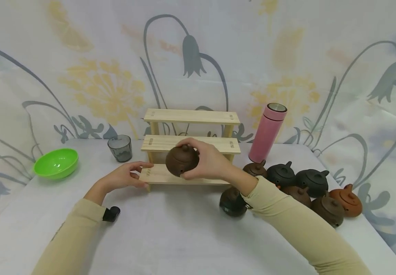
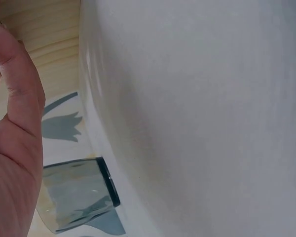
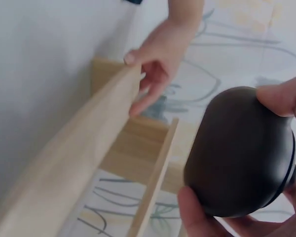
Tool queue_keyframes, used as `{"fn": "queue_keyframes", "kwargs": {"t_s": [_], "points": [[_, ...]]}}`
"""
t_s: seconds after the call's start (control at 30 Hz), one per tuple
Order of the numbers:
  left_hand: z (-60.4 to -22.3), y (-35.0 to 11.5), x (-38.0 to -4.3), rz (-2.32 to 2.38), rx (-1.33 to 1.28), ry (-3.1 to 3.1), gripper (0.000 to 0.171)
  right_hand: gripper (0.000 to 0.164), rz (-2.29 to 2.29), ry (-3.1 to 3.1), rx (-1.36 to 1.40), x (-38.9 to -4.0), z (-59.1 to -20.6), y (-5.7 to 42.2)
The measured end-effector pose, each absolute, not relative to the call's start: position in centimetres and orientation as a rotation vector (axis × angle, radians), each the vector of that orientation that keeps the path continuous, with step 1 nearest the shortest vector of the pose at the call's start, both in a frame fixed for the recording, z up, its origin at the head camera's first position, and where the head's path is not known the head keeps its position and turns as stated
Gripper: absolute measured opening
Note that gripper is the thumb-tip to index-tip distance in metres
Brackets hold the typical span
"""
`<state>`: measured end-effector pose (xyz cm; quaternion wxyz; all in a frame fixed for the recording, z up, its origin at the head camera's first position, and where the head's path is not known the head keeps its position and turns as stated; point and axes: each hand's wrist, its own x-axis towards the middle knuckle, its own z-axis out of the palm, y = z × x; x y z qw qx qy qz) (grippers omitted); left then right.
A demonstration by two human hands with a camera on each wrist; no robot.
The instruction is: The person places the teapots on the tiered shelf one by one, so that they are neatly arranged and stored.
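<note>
My right hand (image 1: 211,159) grips a dark brown teapot (image 1: 180,161) by its sides and holds it up in front of the three-tier wooden rack (image 1: 184,176). In the right wrist view, the rounded dark body of the teapot (image 3: 239,153) sits between thumb and fingers, raised off the shelves. My left hand (image 1: 124,176) is at the left end of the bottom shelf. Its thumb lies at the front edge and its fingers curl around the end, as the right wrist view shows the left hand (image 3: 160,57) pinching that board.
Several brown, black and orange teapots (image 1: 316,182) cluster at the right, with a dark teapot (image 1: 232,202) near my right forearm. Behind them stands a pink thermos (image 1: 267,133). A grey glass cup (image 1: 120,149) and a green bowl (image 1: 56,164) are at the left.
</note>
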<state>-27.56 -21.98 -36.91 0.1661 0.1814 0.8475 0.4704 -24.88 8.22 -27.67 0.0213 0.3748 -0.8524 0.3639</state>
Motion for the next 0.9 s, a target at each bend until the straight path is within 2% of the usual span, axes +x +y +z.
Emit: {"fn": "queue_keyframes", "kwargs": {"t_s": [0.67,0.9], "points": [[-36.6,-22.3,-27.6,1.360,0.509,2.332,0.066,0.063,1.167,-2.548,1.041,-32.6,-24.5,4.7],[-36.6,-22.2,-27.5,1.371,0.480,2.333,0.066,0.066,1.227,-2.590,0.885,-34.7,-24.4,4.4]]}}
